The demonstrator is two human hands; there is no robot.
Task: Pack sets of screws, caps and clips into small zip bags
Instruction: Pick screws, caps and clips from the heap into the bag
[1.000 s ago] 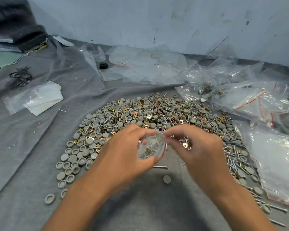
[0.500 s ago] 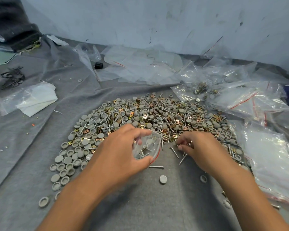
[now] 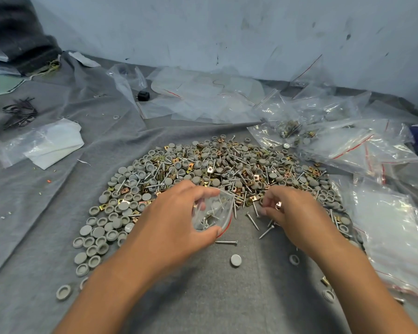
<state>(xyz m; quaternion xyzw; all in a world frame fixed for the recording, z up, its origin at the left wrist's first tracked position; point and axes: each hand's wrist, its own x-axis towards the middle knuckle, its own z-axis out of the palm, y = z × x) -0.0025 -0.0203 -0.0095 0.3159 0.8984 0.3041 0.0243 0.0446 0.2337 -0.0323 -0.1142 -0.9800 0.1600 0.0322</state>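
A wide heap [image 3: 217,169] of grey round caps, silver screws and brass clips lies on the grey cloth. My left hand [image 3: 174,222] grips a small clear zip bag [image 3: 214,213] with a red seal line, mouth held wide; screws and clips show inside it. My right hand [image 3: 292,213] is at the heap's near edge, fingers curled, pinching a small copper-coloured clip [image 3: 278,204]. Loose screws [image 3: 252,220] lie on the cloth between my hands, and a single grey cap [image 3: 236,260] sits nearer to me.
Empty and filled zip bags [image 3: 362,145] are piled at the right and along the back wall. A white folded sheet in a bag [image 3: 51,143] lies at left, black wire clips [image 3: 19,112] beyond it. A small black block [image 3: 143,95] sits at the back.
My right hand has left the bag's mouth and dropped to the heap's near edge, where it now pinches a clip. My left hand keeps the bag held wide.
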